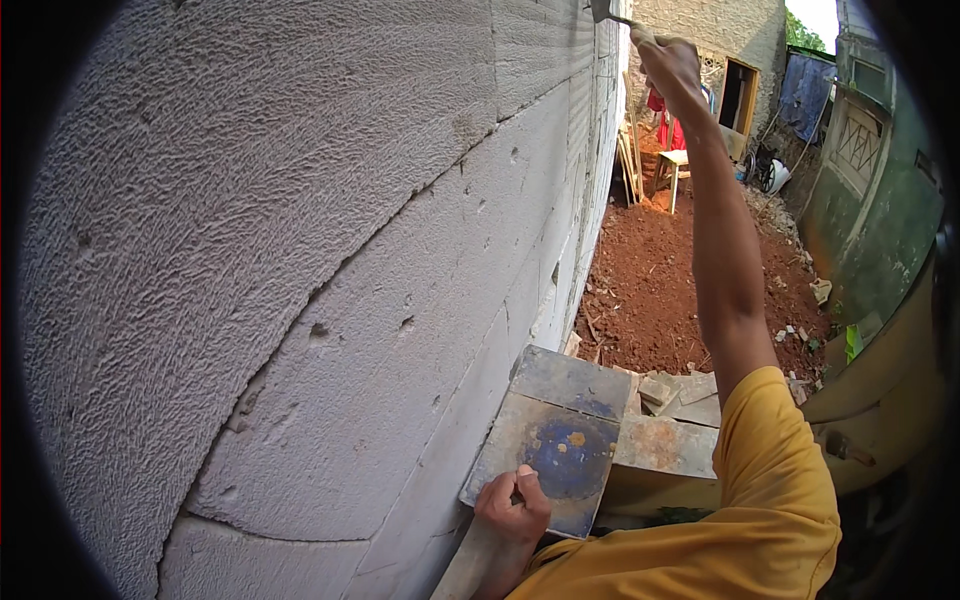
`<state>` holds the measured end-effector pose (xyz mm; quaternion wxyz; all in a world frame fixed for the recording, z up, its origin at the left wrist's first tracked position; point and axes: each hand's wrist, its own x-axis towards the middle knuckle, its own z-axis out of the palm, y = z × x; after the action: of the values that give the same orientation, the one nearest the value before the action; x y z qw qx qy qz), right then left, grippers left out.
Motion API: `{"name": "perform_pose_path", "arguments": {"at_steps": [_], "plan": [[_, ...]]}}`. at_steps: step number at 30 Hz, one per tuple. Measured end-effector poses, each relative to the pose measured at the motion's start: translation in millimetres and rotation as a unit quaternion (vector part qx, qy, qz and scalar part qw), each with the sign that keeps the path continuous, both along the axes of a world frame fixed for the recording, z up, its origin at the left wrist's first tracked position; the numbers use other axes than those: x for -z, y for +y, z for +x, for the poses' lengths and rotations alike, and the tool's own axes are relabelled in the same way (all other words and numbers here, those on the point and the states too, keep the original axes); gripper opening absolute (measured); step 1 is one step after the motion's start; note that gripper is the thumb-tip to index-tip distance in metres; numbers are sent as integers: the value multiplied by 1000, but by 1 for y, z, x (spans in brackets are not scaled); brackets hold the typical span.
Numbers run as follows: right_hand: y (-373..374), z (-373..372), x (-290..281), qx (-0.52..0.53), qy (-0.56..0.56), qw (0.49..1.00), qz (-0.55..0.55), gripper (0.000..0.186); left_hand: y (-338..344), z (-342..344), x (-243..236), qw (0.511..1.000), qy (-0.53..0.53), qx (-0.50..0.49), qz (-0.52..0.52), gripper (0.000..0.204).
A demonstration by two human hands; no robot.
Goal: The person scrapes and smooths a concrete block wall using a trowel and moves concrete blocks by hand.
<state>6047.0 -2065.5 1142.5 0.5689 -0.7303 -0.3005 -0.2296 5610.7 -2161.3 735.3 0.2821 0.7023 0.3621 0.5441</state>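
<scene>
High at the top of the view, my right hand point(668, 65) is wrapped round the handle of a trowel point(603, 9). Its small dark metal blade sits against or very close to the far upper part of the grey block wall point(420, 280). At the bottom centre my left hand point(515, 505) is closed, thumb uppermost, in front of a stained grey slab point(560, 400). A pale, long piece point(468, 562) runs down from beneath that hand; whether the fingers grip it, I cannot make out.
The wall has open joints, small holes and a combed upper surface. Below lies red soil point(650, 270) with broken slabs point(690, 395). Farther off are a small wooden table point(672, 158), leaning planks point(629, 150) and a doorway point(738, 95). A green wall point(880, 200) stands at right.
</scene>
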Motion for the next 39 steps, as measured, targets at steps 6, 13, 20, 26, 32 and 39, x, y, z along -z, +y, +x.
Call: {"name": "perform_pose_path", "arguments": {"at_steps": [6, 13, 20, 26, 32, 39], "plan": [[-11, 27, 40, 0, 0, 1000, -25, 48, 0, 0, 4, 1000, 7, 16, 1, 34], [-3, 34, 35, -33, 1, 999, -36, 49, 0, 0, 2, 1000, 2, 10, 4, 30], [-9, 17, 38, -90, 35, 995, 1, 47, -1, -3, -3, 999, 25, 23, -19, 27], [-10, 20, 44, -166, 109, 978, 67, 45, 0, -2, -3, 1000, -2, 26, 2, 28], [-6, 37, 44, -180, 108, 976, 61, 44, 0, -2, -2, 1000, 0, 20, 3, 28], [-5, 57, 47, -180, 104, 976, 62, 47, 0, -2, -4, 1000, 10, 12, -3, 28]]}}
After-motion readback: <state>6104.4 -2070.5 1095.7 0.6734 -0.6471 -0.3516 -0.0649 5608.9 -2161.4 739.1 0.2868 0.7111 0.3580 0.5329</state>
